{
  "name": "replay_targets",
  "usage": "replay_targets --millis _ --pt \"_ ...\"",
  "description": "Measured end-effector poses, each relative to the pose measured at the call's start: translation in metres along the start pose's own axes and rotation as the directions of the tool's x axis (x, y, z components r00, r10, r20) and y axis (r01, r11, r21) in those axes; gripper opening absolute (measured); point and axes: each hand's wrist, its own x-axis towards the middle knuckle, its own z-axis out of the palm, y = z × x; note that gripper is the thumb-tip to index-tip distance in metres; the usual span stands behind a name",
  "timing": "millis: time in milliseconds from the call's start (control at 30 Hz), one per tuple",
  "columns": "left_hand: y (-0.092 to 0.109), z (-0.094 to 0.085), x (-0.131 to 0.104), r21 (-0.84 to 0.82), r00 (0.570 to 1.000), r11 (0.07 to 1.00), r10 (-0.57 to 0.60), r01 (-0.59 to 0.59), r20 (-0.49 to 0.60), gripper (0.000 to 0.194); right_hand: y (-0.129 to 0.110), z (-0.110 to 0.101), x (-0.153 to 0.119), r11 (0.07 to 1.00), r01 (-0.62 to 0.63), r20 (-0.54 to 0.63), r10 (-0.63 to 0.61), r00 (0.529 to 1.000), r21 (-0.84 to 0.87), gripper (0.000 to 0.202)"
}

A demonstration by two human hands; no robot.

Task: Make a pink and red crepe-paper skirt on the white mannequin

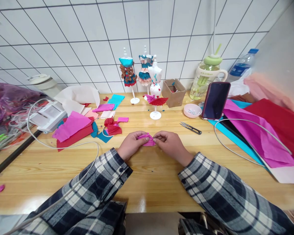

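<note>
A small piece of magenta crepe paper point(149, 141), gathered into folds, is held between both hands low over the wooden table point(147, 176). My left hand point(133, 142) pinches its left end between thumb and fingers. At its right edge, my right hand point(170, 143) grips it with the fingertips. Beyond the hands stands a small white dress form point(155, 88) with a red and magenta pleated skirt. Two more dress forms point(127, 71) point(145, 70) in paper outfits are behind it, near the tiled wall.
Small scissors point(190, 128) and a pink bowl point(192, 111) lie right of centre. Behind are a cardboard box point(173, 94), a phone point(215, 100) and a drink bottle point(205, 76). Paper scraps point(72, 127) cover the left; larger sheets point(259, 130) lie right. A cable point(98, 147) crosses my left sleeve.
</note>
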Motion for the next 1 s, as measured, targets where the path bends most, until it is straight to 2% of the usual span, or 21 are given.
replay_targets --millis 133,300,433,500,533,600,667,700,800,900,1000 --pt "0.0031 0.0001 -0.001 0.054 0.999 0.998 0.04 -0.04 0.001 0.026 -0.0027 -0.0023 0.0004 0.998 0.014 -0.012 -0.015 1.0 -0.056 0.009" --pt "0.0048 0.0027 -0.0024 0.159 0.997 0.985 0.069 -0.065 -0.021 0.035 -0.0051 0.0034 -0.0014 0.983 -0.047 0.0 0.048 0.999 0.179 0.009" --pt "0.0029 0.0014 -0.0006 0.132 0.998 0.99 0.06 -0.057 -0.021 0.029 0.0004 0.0044 0.0009 0.925 -0.192 0.121 0.16 0.98 0.328 0.015" --pt "0.0018 0.0 0.0004 0.102 0.997 0.992 0.076 -0.075 -0.01 0.03 0.0019 0.0029 0.0019 0.914 -0.22 0.18 0.167 0.969 0.341 0.02" --pt "0.0014 -0.0005 0.0006 0.099 0.996 0.992 0.085 -0.084 -0.005 0.032 0.0016 0.0019 0.002 0.929 -0.192 0.168 0.144 0.975 0.316 0.023" --pt "0.0006 -0.0007 0.0003 0.116 0.995 0.988 0.097 -0.098 0.01 0.037 -0.0009 -0.0004 0.0015 0.976 -0.057 0.069 0.044 0.997 0.208 0.029" --pt "0.0 0.0003 -0.0008 0.14 0.994 0.985 0.101 -0.105 0.039 0.043 -0.0043 -0.0024 0.0008 0.993 0.06 -0.015 -0.058 0.998 0.1 0.032" --pt "-0.0001 0.0011 -0.0015 0.139 0.993 0.985 0.097 -0.105 0.063 0.045 -0.0055 -0.0032 0.0006 0.993 0.076 -0.023 -0.075 0.997 0.088 0.031" --pt "0.0005 0.003 -0.0033 0.057 0.989 0.996 0.064 -0.072 0.135 0.047 -0.0053 -0.0041 0.0016 0.973 0.005 0.009 -0.007 1.0 0.23 0.02" --pt "0.0019 0.0034 -0.0038 -0.128 0.979 0.992 0.003 0.024 0.205 0.048 -0.0017 -0.0038 0.0037 0.933 -0.058 0.006 0.06 0.998 0.356 0.022" --pt "0.0021 0.0032 -0.0032 -0.357 0.962 0.919 -0.074 0.168 0.263 0.033 -0.0005 -0.0029 0.0038 0.918 -0.063 -0.022 0.078 0.997 0.392 0.028"
